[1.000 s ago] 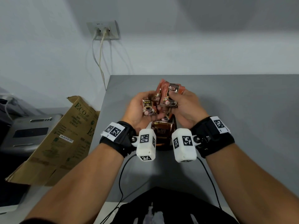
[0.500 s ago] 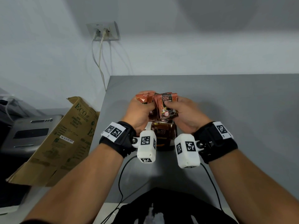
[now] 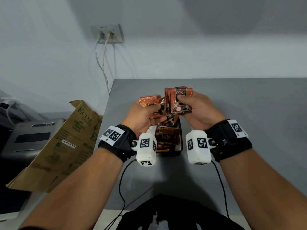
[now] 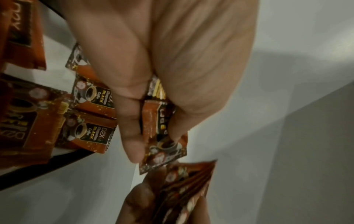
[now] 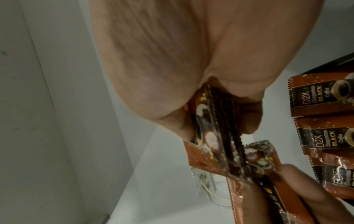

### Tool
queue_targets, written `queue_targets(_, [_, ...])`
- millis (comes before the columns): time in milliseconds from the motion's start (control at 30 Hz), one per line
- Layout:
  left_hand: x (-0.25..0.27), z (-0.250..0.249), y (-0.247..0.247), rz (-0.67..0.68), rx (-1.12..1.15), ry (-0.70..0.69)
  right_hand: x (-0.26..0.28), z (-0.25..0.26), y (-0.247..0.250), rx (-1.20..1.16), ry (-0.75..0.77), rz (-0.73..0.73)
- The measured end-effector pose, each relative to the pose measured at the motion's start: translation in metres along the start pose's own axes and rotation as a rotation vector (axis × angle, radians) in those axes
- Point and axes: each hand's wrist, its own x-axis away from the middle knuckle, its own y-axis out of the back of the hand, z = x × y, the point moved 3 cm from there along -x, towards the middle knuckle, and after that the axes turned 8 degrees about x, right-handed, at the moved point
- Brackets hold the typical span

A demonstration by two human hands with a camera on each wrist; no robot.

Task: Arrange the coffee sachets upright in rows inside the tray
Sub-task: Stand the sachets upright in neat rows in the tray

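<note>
Sachets split between two hands above the tray (image 3: 180,147): the right hand (image 3: 201,112) now grips a squared, upright stack (image 3: 180,101), lifted clear of the left hand (image 3: 141,117), which pinches a few loose sachets (image 3: 149,102) beside it. More lie jumbled in the tray on the tabletop (image 3: 249,113). With the stack evened up, seating it as a row looks next.

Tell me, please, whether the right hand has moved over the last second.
Yes: the right hand, gripping its sachets, has shifted slightly rightward, away from the table left edge and from the left hand.
</note>
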Motion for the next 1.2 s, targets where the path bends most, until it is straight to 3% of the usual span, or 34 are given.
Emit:
queue_targets(133, [0.0,0.0,-0.004,-0.006,-0.172,-0.028,-0.002,0.0,-0.009,0.101,0.01,0.009])
queue_targets(333, [-0.005,-0.012,0.002,-0.076,-0.137,-0.175,0.002,-0.018,-0.013,-0.018,-0.021,-0.055])
queue_targets(567, [-0.009,-0.013,0.002,0.031,-0.302,-0.215,0.004,-0.016,-0.013,0.032,-0.05,0.016])
queue_targets(667, [-0.009,-0.011,-0.001,0.045,-0.175,-0.112,0.004,-0.018,-0.017,-0.014,-0.059,0.034])
queue_targets(767, [-0.01,-0.009,0.004,-0.032,0.0,-0.008,0.003,-0.016,-0.01,-0.125,-0.05,-0.016])
queue_targets(900, [-0.013,-0.009,0.013,-0.13,-0.044,-0.044,0.001,-0.015,0.002,-0.265,-0.045,-0.075])
queue_targets(1067, [-0.013,-0.007,0.016,-0.116,-0.174,-0.131,0.002,-0.014,0.002,-0.367,-0.068,-0.099])
queue_targets(1200, [-0.008,-0.003,-0.001,-0.007,0.06,-0.057,0.003,-0.014,-0.016,-0.21,-0.023,-0.033])
